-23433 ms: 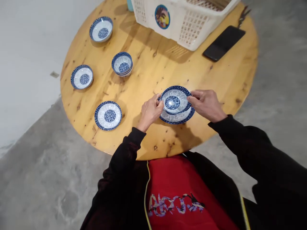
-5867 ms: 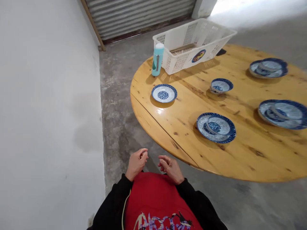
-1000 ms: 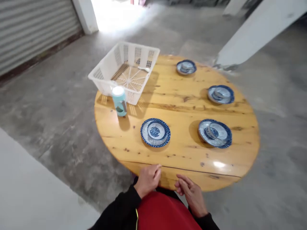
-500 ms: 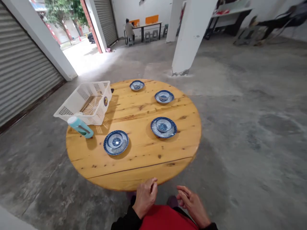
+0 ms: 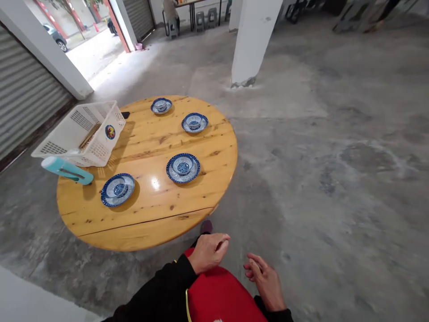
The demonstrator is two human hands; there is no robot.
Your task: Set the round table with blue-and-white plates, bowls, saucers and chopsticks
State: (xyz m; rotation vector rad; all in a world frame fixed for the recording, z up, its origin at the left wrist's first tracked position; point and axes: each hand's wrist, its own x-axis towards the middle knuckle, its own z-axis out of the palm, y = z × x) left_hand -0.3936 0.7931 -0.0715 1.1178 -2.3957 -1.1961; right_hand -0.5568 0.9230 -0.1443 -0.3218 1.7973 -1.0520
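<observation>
That loose bowl now sits on the last plate, completing four pairs; left hand, right hand empty, fingers slightly apart.

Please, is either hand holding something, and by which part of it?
Nothing visible is held: the left hand and right hand look empty, apart from the bowls.

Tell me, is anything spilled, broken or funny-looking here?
Nothing looks spilled, and a bowl sits on each plate on the table. The bottle seems to lean, though maybe only the camera bends it. The pillar looks odd at its foot: rough and grey, as if chipped.
</observation>
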